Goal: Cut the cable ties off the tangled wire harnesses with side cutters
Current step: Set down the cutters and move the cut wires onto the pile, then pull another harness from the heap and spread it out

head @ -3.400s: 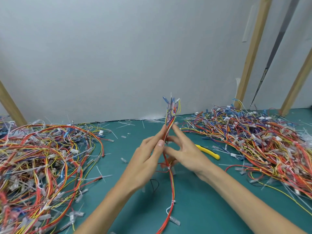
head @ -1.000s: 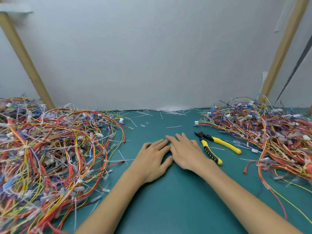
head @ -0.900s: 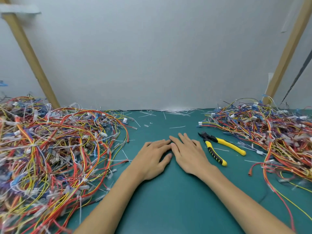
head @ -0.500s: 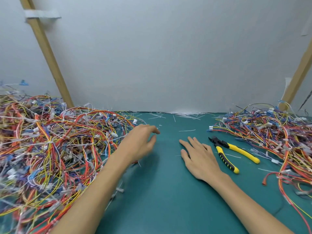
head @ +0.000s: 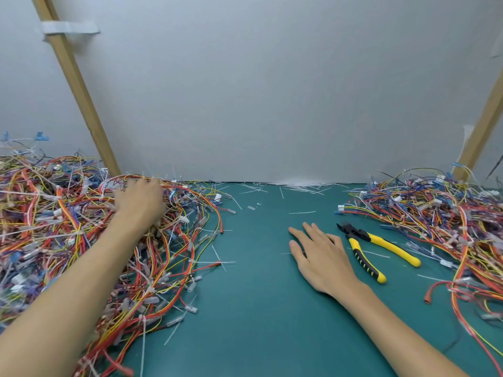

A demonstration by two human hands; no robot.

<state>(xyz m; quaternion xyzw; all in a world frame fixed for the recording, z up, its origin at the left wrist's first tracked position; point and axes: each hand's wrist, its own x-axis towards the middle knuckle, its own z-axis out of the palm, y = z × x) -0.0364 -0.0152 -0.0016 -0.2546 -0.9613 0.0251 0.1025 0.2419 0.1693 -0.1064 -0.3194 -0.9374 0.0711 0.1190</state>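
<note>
A big tangle of red, yellow and blue wire harnesses (head: pixel 54 235) with white cable ties covers the left of the green mat (head: pixel 258 308). My left hand (head: pixel 138 200) is pressed onto the top of this pile, its fingertips hidden among the wires. A second harness pile (head: pixel 449 219) lies on the right. Between them, the yellow-handled side cutters (head: pixel 367 265) lie on the mat, jaws pointing away. My right hand (head: pixel 321 257) rests flat on the mat just left of the cutters, fingers spread, holding nothing.
Cut tie scraps (head: pixel 299 186) are strewn along the grey back wall. Slanted wooden posts stand at the back left (head: pixel 79 91) and back right (head: pixel 484 126). A loose red wire end (head: pixel 432 292) curls near the right pile.
The harness held earlier is gone from my hands. My left hand has moved from the mat's middle into the left pile. The right hand stays flat beside the cutters.
</note>
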